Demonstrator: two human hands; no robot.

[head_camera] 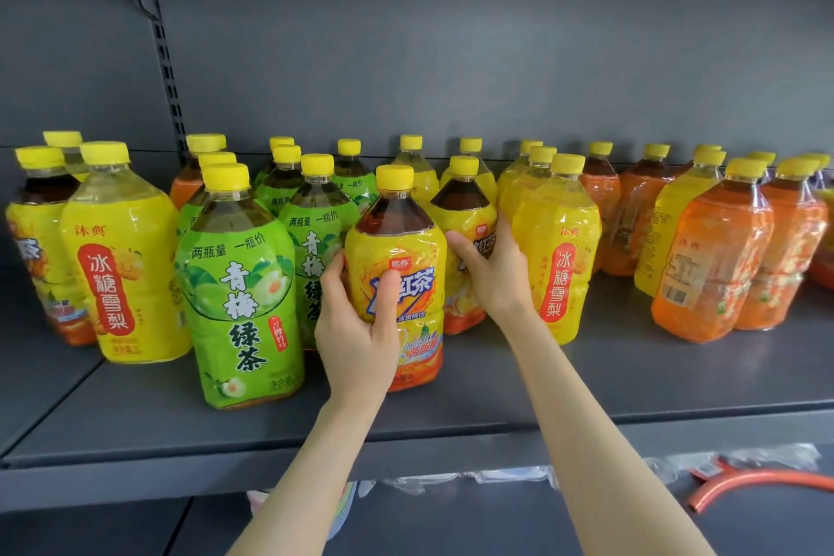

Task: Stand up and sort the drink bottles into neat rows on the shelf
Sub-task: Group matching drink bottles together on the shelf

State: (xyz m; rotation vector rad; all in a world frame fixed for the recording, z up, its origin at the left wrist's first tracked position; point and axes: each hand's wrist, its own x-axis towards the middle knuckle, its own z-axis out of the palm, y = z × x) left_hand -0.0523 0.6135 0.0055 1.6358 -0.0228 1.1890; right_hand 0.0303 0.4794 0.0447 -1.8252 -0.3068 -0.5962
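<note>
On a dark grey shelf [586,379], front and centre, a yellow-capped tea bottle [406,239] stands upright, set back from the shelf's front lip. The person's left hand [356,330] grasps it low on its left side, thumb laid across the label and fingers curled round behind. Just behind and to the right of the tea bottle stands a second tea bottle [465,208]. The right hand [492,271] holds it, fingers curved across its label and thumb raised along its right side.

Other bottles crowd both flanks. Just left of the tea bottle runs a row of green bottles [239,284], the nearest standing further forward than the tea bottle, with the left hand between the two. Whether they touch cannot be told. Further left stands a yellow pear bottle [122,257] with more bottles beside and behind it. To the tea bottle's right, just beside the right hand, another pear bottle [559,248] heads a row running toward the back panel [451,59]. Well to the right, orange bottles [708,257] stand in loose rows, one turned barcode-out. Every bottle in view is upright.

Open shelf lies between the tea bottle and the front lip, and a bare strip separates the right pear row from the orange bottles. Below the tea bottle, on a lower level, lie clear plastic wrap [496,476] and a curved orange tube [758,481].
</note>
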